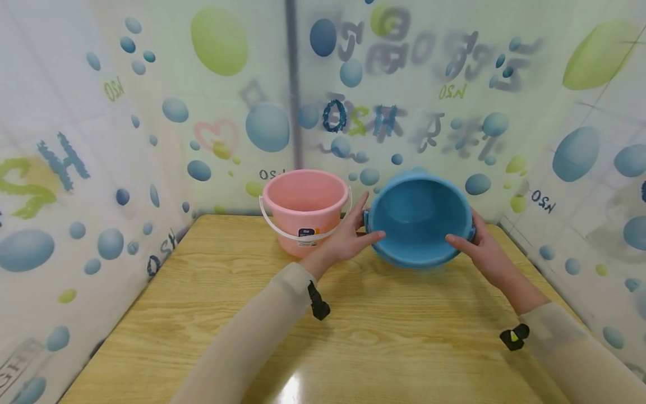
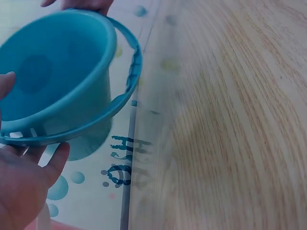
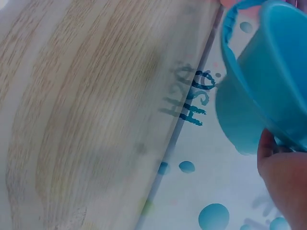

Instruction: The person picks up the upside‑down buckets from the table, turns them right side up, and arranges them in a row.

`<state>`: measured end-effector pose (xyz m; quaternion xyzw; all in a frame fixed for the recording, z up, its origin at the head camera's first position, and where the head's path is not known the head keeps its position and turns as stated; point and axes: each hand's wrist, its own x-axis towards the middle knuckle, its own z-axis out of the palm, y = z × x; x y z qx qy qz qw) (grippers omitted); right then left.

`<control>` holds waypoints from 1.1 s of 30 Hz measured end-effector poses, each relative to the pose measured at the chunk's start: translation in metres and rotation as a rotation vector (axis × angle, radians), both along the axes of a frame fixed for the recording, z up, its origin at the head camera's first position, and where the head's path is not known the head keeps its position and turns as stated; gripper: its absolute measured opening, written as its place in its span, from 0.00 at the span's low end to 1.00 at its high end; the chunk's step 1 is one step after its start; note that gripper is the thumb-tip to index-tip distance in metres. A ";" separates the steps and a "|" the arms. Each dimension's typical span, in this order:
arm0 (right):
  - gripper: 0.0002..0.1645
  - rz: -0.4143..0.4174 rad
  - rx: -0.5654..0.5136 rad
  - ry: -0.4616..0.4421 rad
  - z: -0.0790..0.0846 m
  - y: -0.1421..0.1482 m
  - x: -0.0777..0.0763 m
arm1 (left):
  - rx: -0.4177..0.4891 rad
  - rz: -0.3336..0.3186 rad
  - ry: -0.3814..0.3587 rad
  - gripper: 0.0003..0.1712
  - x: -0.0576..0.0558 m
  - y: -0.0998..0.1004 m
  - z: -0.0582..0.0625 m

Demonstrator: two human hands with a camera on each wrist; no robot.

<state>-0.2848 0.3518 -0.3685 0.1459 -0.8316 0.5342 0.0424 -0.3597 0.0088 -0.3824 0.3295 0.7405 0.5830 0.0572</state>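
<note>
A blue bucket [image 1: 420,221] is held at the back right of the table, tilted so its mouth faces me. My left hand [image 1: 348,238] grips its left side near the rim, thumb at the front. On the opposite side, my right hand [image 1: 488,252] holds the rim the same way, its thumb over the edge. The bucket's handle [image 2: 135,67] hangs below the rim in the left wrist view. Just left of my left hand stands a pink bucket [image 1: 305,193], upright, with a white handle and a dark label. The undersides of both grips are partly hidden.
The wooden table [image 1: 202,314] extends toward me in front of both buckets. A patterned curtain [image 1: 267,67] with blue and green spots closes off the back and both sides. Black wrist devices [image 1: 319,303] sit on both sleeves.
</note>
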 end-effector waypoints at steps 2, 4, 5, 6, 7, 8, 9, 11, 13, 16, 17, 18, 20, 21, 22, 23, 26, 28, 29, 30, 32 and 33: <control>0.57 0.023 -0.035 0.012 0.000 -0.001 0.001 | 0.003 0.001 0.004 0.62 0.002 -0.002 0.002; 0.59 0.051 -0.063 0.030 0.000 -0.002 0.001 | 0.008 -0.006 0.013 0.62 0.002 -0.003 0.003; 0.61 0.064 -0.071 0.040 0.000 -0.002 0.001 | 0.010 -0.010 0.016 0.62 0.003 -0.004 0.004; 0.63 0.078 -0.076 0.049 -0.001 -0.002 0.001 | 0.015 -0.018 0.017 0.63 0.003 -0.005 0.004; 0.65 0.092 -0.081 0.055 -0.001 -0.001 0.001 | 0.024 -0.027 0.016 0.63 0.002 -0.005 0.005; 0.67 0.102 -0.079 0.065 -0.002 -0.001 0.001 | 0.029 -0.034 0.015 0.63 0.002 -0.006 0.006; 0.69 0.108 -0.069 0.074 -0.002 -0.001 0.000 | 0.033 -0.039 0.009 0.64 0.002 -0.006 0.006; 0.73 0.107 -0.028 0.093 -0.003 0.000 0.000 | 0.038 -0.053 0.003 0.67 0.003 -0.007 0.008; 0.75 0.108 0.007 0.115 -0.004 0.002 0.000 | 0.039 -0.067 0.004 0.69 0.003 -0.008 0.010; 0.78 0.106 0.055 0.143 -0.004 0.004 0.000 | 0.026 -0.090 0.026 0.72 0.003 -0.010 0.013; 0.79 0.111 0.061 0.147 -0.004 0.005 0.000 | 0.018 -0.094 0.035 0.72 0.003 -0.011 0.013; 0.80 0.117 0.065 0.153 -0.004 0.005 -0.001 | 0.011 -0.098 0.046 0.73 0.003 -0.012 0.014; 0.81 0.127 0.074 0.159 -0.004 0.006 -0.001 | 0.000 -0.107 0.059 0.73 0.003 -0.014 0.015; 0.82 0.130 0.078 0.161 -0.004 0.006 -0.001 | -0.004 -0.110 0.062 0.73 0.003 -0.014 0.015; 0.82 0.134 0.083 0.163 -0.004 0.006 -0.001 | -0.008 -0.113 0.064 0.73 0.003 -0.015 0.016; 0.82 0.134 0.087 0.164 -0.004 0.005 -0.001 | -0.013 -0.113 0.064 0.73 0.003 -0.016 0.016; 0.81 0.119 0.101 0.172 -0.003 0.005 0.001 | -0.020 -0.114 0.058 0.73 0.003 -0.019 0.018; 0.79 0.119 0.089 0.176 -0.002 0.005 0.001 | -0.026 -0.108 0.062 0.72 0.004 -0.020 0.019; 0.78 0.118 0.083 0.179 -0.001 0.005 0.001 | -0.028 -0.103 0.064 0.72 0.003 -0.020 0.020; 0.77 0.121 0.073 0.178 -0.001 0.006 0.001 | -0.030 -0.099 0.066 0.72 0.003 -0.020 0.020; 0.75 0.129 0.047 0.170 0.000 0.007 0.001 | -0.042 -0.077 0.073 0.71 0.003 -0.020 0.020; 0.74 0.131 0.036 0.161 0.001 0.007 0.001 | -0.042 -0.074 0.068 0.71 0.002 -0.020 0.021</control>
